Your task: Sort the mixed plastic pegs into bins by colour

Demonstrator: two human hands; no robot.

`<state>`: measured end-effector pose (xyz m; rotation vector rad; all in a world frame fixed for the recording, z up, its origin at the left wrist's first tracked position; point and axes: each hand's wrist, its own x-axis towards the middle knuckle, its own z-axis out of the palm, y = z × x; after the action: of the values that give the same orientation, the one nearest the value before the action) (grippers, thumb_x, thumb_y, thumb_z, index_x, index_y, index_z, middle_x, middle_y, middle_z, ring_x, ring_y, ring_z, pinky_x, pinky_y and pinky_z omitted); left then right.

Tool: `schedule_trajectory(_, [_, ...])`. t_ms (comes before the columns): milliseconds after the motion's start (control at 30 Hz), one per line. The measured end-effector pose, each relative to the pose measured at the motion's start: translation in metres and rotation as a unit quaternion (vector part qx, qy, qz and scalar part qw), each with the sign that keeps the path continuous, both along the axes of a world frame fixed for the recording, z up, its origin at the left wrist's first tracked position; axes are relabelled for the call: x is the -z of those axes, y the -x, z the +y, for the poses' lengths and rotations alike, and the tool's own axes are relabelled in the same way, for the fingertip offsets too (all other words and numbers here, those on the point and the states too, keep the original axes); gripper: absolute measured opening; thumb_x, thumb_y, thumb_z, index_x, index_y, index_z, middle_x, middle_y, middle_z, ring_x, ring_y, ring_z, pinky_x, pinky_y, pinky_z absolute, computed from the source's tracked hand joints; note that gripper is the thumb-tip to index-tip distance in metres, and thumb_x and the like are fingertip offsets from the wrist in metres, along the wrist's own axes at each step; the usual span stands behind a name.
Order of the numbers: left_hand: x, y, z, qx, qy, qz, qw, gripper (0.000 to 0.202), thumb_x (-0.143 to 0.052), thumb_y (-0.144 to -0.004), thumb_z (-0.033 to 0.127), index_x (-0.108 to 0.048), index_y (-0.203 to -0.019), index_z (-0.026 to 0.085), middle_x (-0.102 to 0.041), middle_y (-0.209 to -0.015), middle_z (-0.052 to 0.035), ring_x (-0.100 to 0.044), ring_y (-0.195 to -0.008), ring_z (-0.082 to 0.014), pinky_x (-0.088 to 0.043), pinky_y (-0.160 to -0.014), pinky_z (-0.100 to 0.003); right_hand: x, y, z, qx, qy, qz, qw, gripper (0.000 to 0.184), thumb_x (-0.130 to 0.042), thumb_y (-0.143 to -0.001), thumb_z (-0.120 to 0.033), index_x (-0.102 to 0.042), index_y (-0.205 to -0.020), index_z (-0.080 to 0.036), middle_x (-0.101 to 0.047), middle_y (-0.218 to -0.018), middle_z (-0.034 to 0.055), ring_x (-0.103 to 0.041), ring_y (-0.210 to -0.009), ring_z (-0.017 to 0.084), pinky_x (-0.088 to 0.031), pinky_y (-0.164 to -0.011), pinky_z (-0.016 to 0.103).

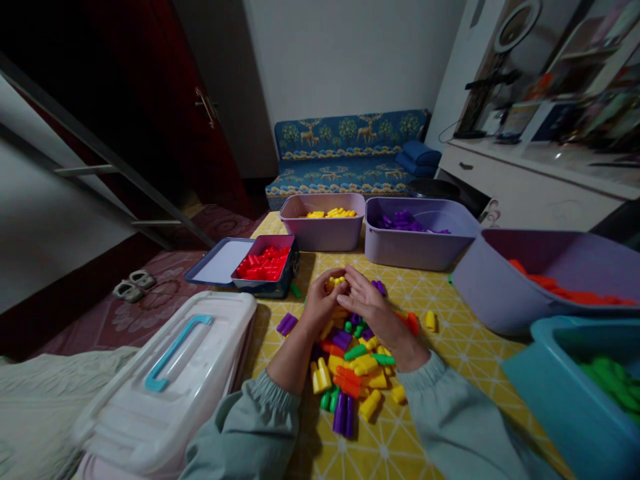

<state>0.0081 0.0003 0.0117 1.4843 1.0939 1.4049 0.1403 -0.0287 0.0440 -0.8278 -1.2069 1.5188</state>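
My left hand (324, 300) is closed around a yellow plastic building block (336, 283), held above the heap. Close against it is my right hand (369, 303), with fingers stretched out and thumb apart; whether it touches the block is hard to see. Beneath both hands spreads a mixed pile of bullet-shaped plastic blocks (364, 365) in yellow, purple, green and orange. A purple block (343, 415) lies at the pile's near edge, another purple block (287, 324) lies left of it, and a single yellow block (431, 321) lies to its right. My forearms hide part of the pile.
Around the yellow tablecloth (400, 440) stand a red-block box (270, 288), a bin of yellow blocks (325, 237), a bin of purple blocks (415, 250), a bin of orange blocks (487, 293) and a teal bin of green blocks (560, 393). A white-lidded container (200, 360) sits left.
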Motion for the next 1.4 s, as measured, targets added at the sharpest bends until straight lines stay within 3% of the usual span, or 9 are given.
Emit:
schedule_trajectory(133, [-0.001, 0.003, 0.003, -0.052, 0.022, 0.000, 0.998, 0.030, -0.070, -0.075, 0.037, -0.068, -0.095, 0.015, -0.071, -0.085, -0.0050, -0.065, -0.076, -0.0161, -0.052, -0.070, -0.025, 0.011, -0.005, 0.009, -0.001, -0.008, -0.006, 1.000, 0.081, -0.080, -0.066, -0.041, -0.048, -0.138, -0.024, -0.041, -0.150, 0.0129, -0.035, -0.141, 0.027, -0.025, -0.117, 0.049])
schedule_trajectory(300, [0.001, 0.007, 0.008, -0.092, 0.091, -0.097, 0.987, 0.041, -0.071, -0.071, 0.049, -0.060, -0.090, 0.014, -0.064, -0.065, 0.0009, -0.052, -0.045, -0.0084, -0.042, -0.045, -0.020, 0.007, -0.013, 0.013, 0.011, 0.003, -0.013, 1.000, 0.067, -0.077, -0.070, -0.044, -0.055, -0.129, -0.022, -0.054, -0.139, 0.0143, -0.054, -0.126, 0.026, -0.038, -0.110, 0.047])
schedule_trajectory(500, [-0.006, 0.005, 0.004, -0.082, 0.102, -0.144, 0.981, 0.047, -0.073, -0.070, 0.048, -0.059, -0.100, 0.013, -0.067, -0.073, -0.0017, -0.057, -0.051, -0.0090, -0.044, -0.047, -0.019, 0.012, -0.026, 0.020, 0.107, 0.078, 0.028, 0.991, 0.045, -0.071, -0.074, -0.042, -0.060, -0.112, -0.021, -0.062, -0.129, 0.0128, -0.061, -0.117, 0.026, -0.045, -0.103, 0.044])
schedule_trajectory(667, [-0.009, 0.001, 0.000, -0.028, 0.154, -0.207, 0.966, 0.058, -0.074, -0.069, 0.032, -0.054, -0.122, 0.016, -0.070, -0.097, -0.0076, -0.065, -0.063, -0.0120, -0.052, -0.056, -0.022, 0.027, -0.029, 0.027, 0.153, 0.031, -0.020, 0.988, 0.046, -0.072, -0.072, -0.049, -0.061, -0.107, -0.021, -0.063, -0.125, 0.0118, -0.060, -0.117, 0.025, -0.046, -0.101, 0.043])
schedule_trajectory(833, [-0.021, -0.001, -0.003, 0.014, 0.222, -0.263, 0.939, 0.050, -0.072, -0.071, 0.019, -0.055, -0.117, 0.014, -0.069, -0.087, -0.0062, -0.068, -0.067, -0.0137, -0.055, -0.063, -0.023, 0.032, -0.026, 0.027, 0.161, -0.017, -0.070, 0.984, 0.047, -0.073, -0.070, -0.051, -0.063, -0.103, -0.018, -0.069, -0.108, 0.0110, -0.065, -0.102, 0.024, -0.049, -0.096, 0.043])
schedule_trajectory(1067, [-0.038, 0.001, -0.005, 0.007, 0.280, -0.332, 0.901, 0.029, -0.059, -0.077, 0.005, -0.054, -0.104, 0.014, -0.066, -0.083, -0.0046, -0.069, -0.072, -0.0135, -0.056, -0.067, -0.022, 0.030, -0.026, 0.026, 0.170, -0.018, -0.054, 0.984, 0.038, -0.072, -0.071, -0.045, -0.063, -0.096, -0.017, -0.069, -0.094, 0.0058, -0.068, -0.086, 0.018, -0.054, -0.082, 0.035])
schedule_trajectory(1233, [-0.074, 0.008, 0.020, 0.037, 0.286, -0.362, 0.886, 0.010, -0.055, -0.083, 0.010, -0.055, -0.093, 0.012, -0.064, -0.088, -0.0079, -0.068, -0.089, -0.0172, -0.058, -0.080, -0.028, 0.034, -0.025, 0.028, 0.176, -0.015, -0.047, 0.983, 0.038, -0.072, -0.071, -0.044, -0.063, -0.096, -0.017, -0.069, -0.094, 0.0056, -0.067, -0.088, 0.018, -0.055, -0.081, 0.034])
schedule_trajectory(1300, [-0.101, 0.010, 0.050, 0.042, 0.235, -0.346, 0.908, 0.008, -0.052, -0.086, 0.015, -0.055, -0.093, 0.012, -0.062, -0.090, -0.0075, -0.067, -0.096, -0.0184, -0.057, -0.085, -0.030, 0.034, -0.024, 0.030, 0.176, -0.013, -0.042, 0.983, 0.038, -0.073, -0.069, -0.044, -0.063, -0.095, -0.018, -0.069, -0.093, 0.0050, -0.067, -0.087, 0.018, -0.056, -0.079, 0.033])
schedule_trajectory(1400, [-0.136, 0.012, 0.108, -0.014, 0.129, -0.282, 0.951, 0.015, -0.047, -0.092, 0.023, -0.054, -0.100, 0.013, -0.058, -0.094, -0.0055, -0.063, -0.107, -0.0202, -0.055, -0.090, -0.035, 0.034, -0.025, 0.031, 0.179, 0.003, -0.032, 0.983, 0.037, -0.075, -0.068, -0.042, -0.061, -0.093, -0.018, -0.069, -0.088, 0.0033, -0.068, -0.081, 0.017, -0.057, -0.074, 0.031])
